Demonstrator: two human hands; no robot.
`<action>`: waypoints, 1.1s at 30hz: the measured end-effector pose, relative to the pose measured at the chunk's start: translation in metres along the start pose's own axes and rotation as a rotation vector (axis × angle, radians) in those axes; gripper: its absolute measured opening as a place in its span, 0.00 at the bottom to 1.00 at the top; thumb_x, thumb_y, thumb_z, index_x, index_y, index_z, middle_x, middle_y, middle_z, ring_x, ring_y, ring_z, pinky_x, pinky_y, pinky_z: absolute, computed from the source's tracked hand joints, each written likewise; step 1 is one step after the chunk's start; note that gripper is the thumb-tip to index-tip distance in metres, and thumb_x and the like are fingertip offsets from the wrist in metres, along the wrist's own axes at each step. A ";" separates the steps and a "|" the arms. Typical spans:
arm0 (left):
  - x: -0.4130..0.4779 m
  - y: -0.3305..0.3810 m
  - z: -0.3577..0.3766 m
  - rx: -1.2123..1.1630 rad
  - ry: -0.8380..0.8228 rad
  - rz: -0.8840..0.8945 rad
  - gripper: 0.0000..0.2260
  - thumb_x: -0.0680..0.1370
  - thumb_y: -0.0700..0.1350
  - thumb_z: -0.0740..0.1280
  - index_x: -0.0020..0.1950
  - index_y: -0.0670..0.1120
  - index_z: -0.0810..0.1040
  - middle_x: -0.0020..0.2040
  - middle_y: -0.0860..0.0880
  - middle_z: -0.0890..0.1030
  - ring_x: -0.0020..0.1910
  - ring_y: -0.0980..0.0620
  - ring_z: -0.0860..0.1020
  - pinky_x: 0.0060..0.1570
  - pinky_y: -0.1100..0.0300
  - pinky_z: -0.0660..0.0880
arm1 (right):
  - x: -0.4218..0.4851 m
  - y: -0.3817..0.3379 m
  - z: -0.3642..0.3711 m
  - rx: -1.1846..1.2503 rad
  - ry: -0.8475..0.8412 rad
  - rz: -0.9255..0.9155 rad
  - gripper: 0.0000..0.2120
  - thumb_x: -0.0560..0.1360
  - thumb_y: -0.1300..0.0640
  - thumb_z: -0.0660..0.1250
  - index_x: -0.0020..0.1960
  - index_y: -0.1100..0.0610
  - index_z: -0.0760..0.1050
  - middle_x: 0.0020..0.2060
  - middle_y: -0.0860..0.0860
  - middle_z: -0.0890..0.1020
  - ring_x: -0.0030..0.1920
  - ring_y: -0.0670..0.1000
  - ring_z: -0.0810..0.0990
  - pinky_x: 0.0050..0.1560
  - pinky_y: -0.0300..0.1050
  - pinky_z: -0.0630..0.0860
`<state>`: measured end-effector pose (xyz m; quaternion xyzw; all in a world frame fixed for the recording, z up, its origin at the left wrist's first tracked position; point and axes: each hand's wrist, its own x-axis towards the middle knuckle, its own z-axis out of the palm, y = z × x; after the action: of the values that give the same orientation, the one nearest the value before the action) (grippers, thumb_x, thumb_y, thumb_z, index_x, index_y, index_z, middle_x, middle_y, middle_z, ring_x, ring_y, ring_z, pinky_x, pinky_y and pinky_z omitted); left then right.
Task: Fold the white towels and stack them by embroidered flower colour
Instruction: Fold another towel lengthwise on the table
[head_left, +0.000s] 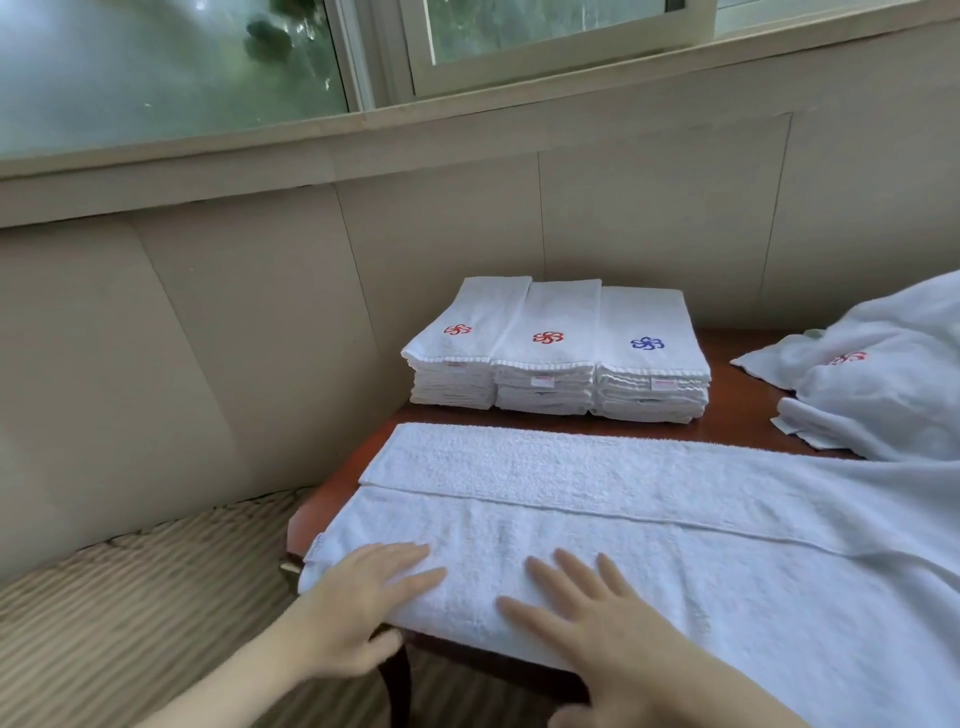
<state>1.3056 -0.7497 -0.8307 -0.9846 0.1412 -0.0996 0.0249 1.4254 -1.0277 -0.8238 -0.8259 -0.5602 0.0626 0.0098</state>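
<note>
A long white towel (649, 499) lies folded lengthwise across the near half of the brown table (727, 415). My left hand (363, 597) rests flat on its near left corner, thumb under the table edge. Just to the right, my right hand (587, 608) presses flat on the same towel, fingers spread. At the back stand three stacks of folded towels: two with a red flower on top, the left stack (457, 358) and the middle stack (548, 364), and a blue-flower stack (649, 369) on the right. Neither hand grips anything.
A loose heap of unfolded white towels (883, 374), one showing a red flower, lies at the right of the table. A striped woven seat (130, 597) sits to the left. Beige wall panels and a window (208, 62) stand behind.
</note>
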 end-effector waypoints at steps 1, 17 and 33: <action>-0.005 -0.005 -0.002 0.043 0.109 0.036 0.22 0.68 0.49 0.60 0.62 0.53 0.74 0.57 0.49 0.82 0.55 0.54 0.81 0.50 0.60 0.79 | -0.004 -0.004 -0.002 -0.032 0.038 0.006 0.36 0.74 0.37 0.62 0.75 0.39 0.47 0.77 0.49 0.49 0.77 0.53 0.46 0.75 0.55 0.44; 0.084 -0.113 -0.040 -0.865 0.398 -0.841 0.07 0.79 0.43 0.66 0.41 0.45 0.77 0.36 0.51 0.78 0.36 0.54 0.73 0.37 0.62 0.68 | -0.011 0.152 -0.107 0.077 0.138 0.638 0.19 0.75 0.49 0.67 0.29 0.52 0.66 0.29 0.46 0.72 0.31 0.43 0.70 0.31 0.36 0.64; 0.174 -0.137 0.028 -0.098 0.145 -1.078 0.10 0.82 0.52 0.52 0.49 0.46 0.66 0.51 0.47 0.79 0.50 0.43 0.77 0.48 0.53 0.73 | 0.075 0.246 -0.024 0.129 0.169 0.802 0.14 0.79 0.42 0.55 0.42 0.49 0.69 0.42 0.46 0.76 0.46 0.50 0.78 0.48 0.46 0.76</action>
<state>1.5127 -0.6667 -0.8141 -0.9081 -0.3777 -0.1591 -0.0855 1.6831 -1.0485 -0.8283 -0.9786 -0.1863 0.0285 0.0823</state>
